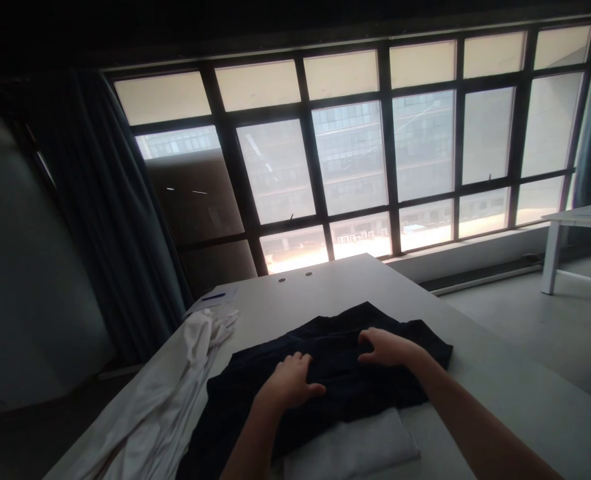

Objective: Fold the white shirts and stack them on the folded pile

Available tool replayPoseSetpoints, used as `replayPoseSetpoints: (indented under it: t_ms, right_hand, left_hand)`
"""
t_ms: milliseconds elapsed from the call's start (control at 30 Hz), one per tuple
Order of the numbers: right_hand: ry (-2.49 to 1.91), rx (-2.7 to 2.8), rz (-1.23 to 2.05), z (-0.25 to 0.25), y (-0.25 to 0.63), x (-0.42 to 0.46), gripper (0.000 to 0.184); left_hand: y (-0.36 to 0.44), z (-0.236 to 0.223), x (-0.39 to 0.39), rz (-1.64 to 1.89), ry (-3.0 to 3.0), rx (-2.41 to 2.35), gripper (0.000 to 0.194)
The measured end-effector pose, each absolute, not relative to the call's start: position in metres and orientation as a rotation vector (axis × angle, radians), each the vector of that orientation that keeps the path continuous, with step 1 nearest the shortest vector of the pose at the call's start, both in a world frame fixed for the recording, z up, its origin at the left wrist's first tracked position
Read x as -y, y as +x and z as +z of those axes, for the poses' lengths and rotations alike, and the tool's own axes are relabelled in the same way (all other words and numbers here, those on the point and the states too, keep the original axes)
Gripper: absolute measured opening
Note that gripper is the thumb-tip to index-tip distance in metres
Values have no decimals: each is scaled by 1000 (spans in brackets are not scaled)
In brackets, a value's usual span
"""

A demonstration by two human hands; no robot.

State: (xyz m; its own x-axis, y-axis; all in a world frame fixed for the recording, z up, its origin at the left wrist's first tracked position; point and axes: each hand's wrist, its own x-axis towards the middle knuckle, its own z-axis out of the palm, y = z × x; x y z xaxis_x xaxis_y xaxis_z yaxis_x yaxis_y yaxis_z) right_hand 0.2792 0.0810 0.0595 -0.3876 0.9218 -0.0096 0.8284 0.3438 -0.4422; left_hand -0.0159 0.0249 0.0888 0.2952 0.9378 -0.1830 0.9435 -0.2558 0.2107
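Note:
A dark navy garment (345,387) lies spread out across the white table, its edges uneven. My left hand (292,383) is over its middle, palm down, fingers forward and thumb held apart. To the right, my right hand (386,347) is above the same cloth with its thumb and fingers parted in a curve. Neither hand has visible fabric between its fingers; whether the fingertips press on the cloth I cannot tell. A folded light grey cloth (358,445) is partly under the garment's near edge.
Rumpled white cloth (175,387) lies along the left of the table (325,287). Paper with a blue pen (214,297) is at the far left corner. Two round holes mark the far end. A second white table (552,247) stands right, beyond the floor; windows and a dark curtain (110,200) are behind.

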Motion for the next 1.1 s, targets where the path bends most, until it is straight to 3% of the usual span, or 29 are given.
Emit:
replayPoseSetpoints:
  t_ms: [133, 267, 467, 533, 600, 733, 833, 967, 1100]
  right_hand:
    - [-1595, 2435, 566, 41, 251, -74, 56]
    - [-1513, 2492, 589, 55, 258, -73, 36]
    - [-1412, 2495, 608, 95, 274, -63, 23]
    - [-1406, 2474, 607, 103, 274, -58, 20]
    - [-1392, 2471, 618, 109, 273, -53, 17]
    - [-1362, 2478, 703, 111, 271, -52, 17]
    - [-1444, 2426, 728, 104, 279, -60, 25]
    - [-1669, 2328, 673, 84, 301, -75, 53]
    - [-1798, 2294, 970, 64, 318, -86, 87]
  left_hand:
    - [11, 50, -28, -70, 2363, -1618, 92]
    - [12, 49, -29, -4, 2439, -1547, 88]
    - [8, 77, -20, 26, 2450, -1408, 42]
    - [10, 80, -16, -8, 2444, -1358, 36]
    - [13, 79, -14, 41, 2461, -1376, 46]
    - [18, 69, -15, 166, 2459, -1381, 89]
    - [20, 60, -17, 16, 2422, -1395, 85]
    - [25, 59, -14, -132, 2451, -1424, 43]
    - [25, 79, -9, -28, 2554, -1337, 19]
